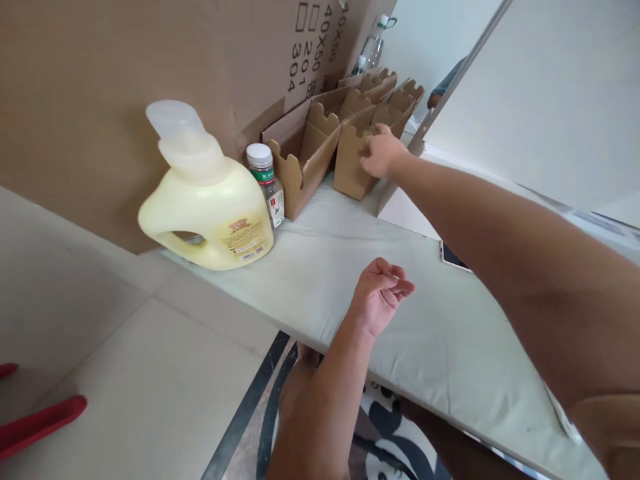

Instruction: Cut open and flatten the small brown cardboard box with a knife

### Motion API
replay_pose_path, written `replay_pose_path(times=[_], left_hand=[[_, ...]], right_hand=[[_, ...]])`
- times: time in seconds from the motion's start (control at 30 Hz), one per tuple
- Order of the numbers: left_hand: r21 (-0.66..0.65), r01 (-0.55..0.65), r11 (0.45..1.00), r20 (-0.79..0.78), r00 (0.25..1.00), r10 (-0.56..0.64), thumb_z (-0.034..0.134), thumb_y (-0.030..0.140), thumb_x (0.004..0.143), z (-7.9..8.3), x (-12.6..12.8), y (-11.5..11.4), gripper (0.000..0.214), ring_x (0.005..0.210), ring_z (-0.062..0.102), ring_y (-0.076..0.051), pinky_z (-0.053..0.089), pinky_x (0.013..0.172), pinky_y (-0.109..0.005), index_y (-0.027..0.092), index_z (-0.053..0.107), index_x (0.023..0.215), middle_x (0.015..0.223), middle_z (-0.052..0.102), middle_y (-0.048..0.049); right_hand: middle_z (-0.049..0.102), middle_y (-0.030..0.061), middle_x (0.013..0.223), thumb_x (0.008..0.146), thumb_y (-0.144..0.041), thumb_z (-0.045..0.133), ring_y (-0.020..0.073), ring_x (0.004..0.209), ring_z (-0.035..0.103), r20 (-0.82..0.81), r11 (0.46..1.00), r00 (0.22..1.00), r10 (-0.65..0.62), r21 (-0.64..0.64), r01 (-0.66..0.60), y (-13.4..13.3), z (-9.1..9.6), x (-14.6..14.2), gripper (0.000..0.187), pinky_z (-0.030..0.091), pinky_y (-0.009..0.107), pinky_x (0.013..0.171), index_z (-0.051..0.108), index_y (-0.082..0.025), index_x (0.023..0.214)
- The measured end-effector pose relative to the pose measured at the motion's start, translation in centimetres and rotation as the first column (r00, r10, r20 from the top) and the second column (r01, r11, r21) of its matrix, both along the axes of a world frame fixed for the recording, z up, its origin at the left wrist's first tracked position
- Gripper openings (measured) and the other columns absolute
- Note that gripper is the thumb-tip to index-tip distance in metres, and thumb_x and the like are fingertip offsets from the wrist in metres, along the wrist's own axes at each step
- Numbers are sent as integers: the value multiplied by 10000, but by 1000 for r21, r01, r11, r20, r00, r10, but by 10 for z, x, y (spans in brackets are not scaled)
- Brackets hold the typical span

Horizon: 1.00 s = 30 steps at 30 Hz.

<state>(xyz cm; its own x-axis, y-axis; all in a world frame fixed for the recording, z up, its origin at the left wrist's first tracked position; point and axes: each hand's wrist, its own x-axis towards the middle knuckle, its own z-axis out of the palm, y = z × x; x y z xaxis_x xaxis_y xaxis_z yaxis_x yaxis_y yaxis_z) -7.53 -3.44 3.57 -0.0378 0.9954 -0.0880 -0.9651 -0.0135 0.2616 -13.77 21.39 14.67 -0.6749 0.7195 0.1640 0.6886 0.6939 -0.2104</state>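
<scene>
My right hand (381,151) reaches far forward and pinches the upper edge of a small folded brown cardboard box (351,159) at the far side of the white-covered table (425,320). More folded cardboard boxes (320,133) with scalloped edges stand beside and behind it in a row. Over the near part of the table my left hand (380,293) hovers with fingers loosely curled and holds nothing.
A pale yellow detergent jug (210,200) and a small white-capped bottle (267,180) stand at the table's left end. A big cardboard carton (150,80) rises behind them. A clear water bottle (373,43) stands far back. A phone (453,257) lies on the table. Red objects (40,420) lie on the floor.
</scene>
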Motion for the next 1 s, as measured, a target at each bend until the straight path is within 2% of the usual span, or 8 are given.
replay_pose_path(times=[0.17,0.27,0.4,0.47,0.57,0.73,0.83,1.0], left_hand=[[-15,-29,999,-106,994,27,715,162,586,0,-3,1,276,619,654,-130,485,758,-318,193,471,710,730,617,27],[-93,-333,938,-360,890,280,632,193,646,-4,-1,4,164,665,615,-150,472,783,-341,204,483,714,722,569,10],[-17,-936,352,-746,246,618,567,155,753,-9,-10,3,150,1003,559,-186,402,984,-344,235,518,871,913,522,-8],[41,-962,269,-759,145,634,553,182,814,-10,-18,1,201,1178,516,-204,365,1064,-355,261,514,995,1081,533,-21],[106,-914,391,-733,194,652,575,290,878,-10,-22,0,206,1289,496,-219,325,1138,-360,272,566,1083,1207,572,-33],[353,-345,870,-685,537,491,571,602,907,-2,12,2,468,1289,573,-297,420,1109,-410,244,726,1167,1320,654,-110],[421,-129,898,-754,501,425,632,630,866,3,40,5,507,1354,534,-337,376,1173,-465,235,781,1148,1347,661,-130],[430,-103,897,-836,331,438,636,659,848,4,64,19,468,1406,474,-373,254,1236,-564,256,836,975,1163,750,-105]], right_hand=[[592,129,1296,782,-104,652,358,1278,580,18,1000,1000,4,-7,-4,1,-9,12,227,390,559,1170,713,-76,999],[668,119,1153,831,-138,577,321,1189,620,-92,996,993,69,54,-64,-27,-12,41,173,449,527,1119,717,-132,932],[719,79,920,830,-161,526,279,987,680,-256,982,956,142,156,-104,-96,-9,112,183,537,439,910,655,-204,708],[717,66,841,812,-167,534,248,837,679,-346,981,930,121,187,-58,-136,-11,162,209,535,399,792,600,-226,622],[684,58,752,860,-192,508,235,738,658,-562,973,827,-12,184,139,-189,-24,246,289,506,391,709,562,-249,582],[743,61,969,887,-319,620,278,1002,682,-809,938,525,-265,-90,336,-230,-71,345,240,502,454,914,592,-270,654],[733,58,1177,835,-431,705,289,1207,628,-859,894,296,-417,-329,305,-231,-98,367,141,422,507,1103,687,-292,813],[691,64,1288,813,-435,724,317,1288,589,-803,835,230,-550,-531,141,-225,-119,379,144,378,533,1161,769,-303,848]])
